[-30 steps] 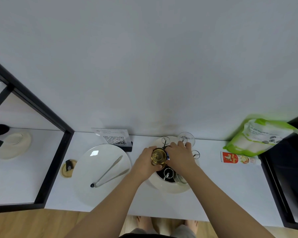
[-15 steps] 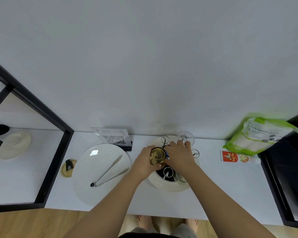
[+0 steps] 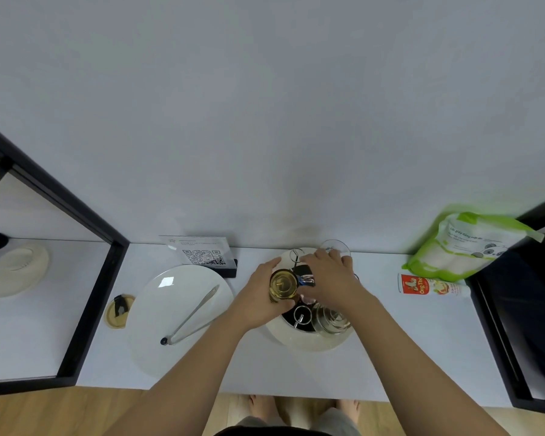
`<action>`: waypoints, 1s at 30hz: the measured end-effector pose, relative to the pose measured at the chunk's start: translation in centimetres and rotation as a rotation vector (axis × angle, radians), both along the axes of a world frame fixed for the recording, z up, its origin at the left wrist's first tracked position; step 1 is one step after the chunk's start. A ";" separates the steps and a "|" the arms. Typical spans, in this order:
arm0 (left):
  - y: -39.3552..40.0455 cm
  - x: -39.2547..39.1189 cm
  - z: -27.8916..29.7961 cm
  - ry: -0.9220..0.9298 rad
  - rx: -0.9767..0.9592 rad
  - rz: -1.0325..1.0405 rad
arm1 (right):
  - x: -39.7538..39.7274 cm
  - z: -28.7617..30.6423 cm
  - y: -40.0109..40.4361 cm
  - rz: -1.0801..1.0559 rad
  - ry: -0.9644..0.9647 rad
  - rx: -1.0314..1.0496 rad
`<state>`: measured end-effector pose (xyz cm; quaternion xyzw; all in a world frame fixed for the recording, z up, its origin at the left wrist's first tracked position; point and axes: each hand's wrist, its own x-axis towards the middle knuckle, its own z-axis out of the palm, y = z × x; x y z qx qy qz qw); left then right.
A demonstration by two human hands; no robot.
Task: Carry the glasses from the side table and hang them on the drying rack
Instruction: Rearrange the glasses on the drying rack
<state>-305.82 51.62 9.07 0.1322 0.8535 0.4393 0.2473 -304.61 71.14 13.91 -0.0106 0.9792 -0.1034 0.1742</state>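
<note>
An amber glass is held upside down over the drying rack, with my left hand wrapped around its side. My right hand rests on the rack's top, fingers curled over its dark centre and wire arms. The rack stands on a round cream base. A clear glass hangs on the rack's near right arm. Another clear glass sits at the far side, partly hidden by my right fingers.
A large white plate with metal tongs lies left of the rack. Behind it stands a QR-code sign. A red-labelled tube and a green-white bag lie right. Black frames border both sides.
Both hands stay at the rack. The amber glass has barely shifted, staying over the rack's left side.
</note>
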 end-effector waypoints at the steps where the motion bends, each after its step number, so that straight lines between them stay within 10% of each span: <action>1: 0.0 -0.2 0.3 0.024 0.019 0.015 | -0.1 0.5 0.9 -0.054 0.037 -0.083; 7: 2.0 -2.4 2.7 0.218 0.057 0.107 | 0.3 0.8 6.3 -0.402 0.346 -0.361; 30: 11.5 -7.5 1.1 0.110 -0.268 -0.228 | -0.7 -4.1 6.6 -0.488 -0.012 -0.280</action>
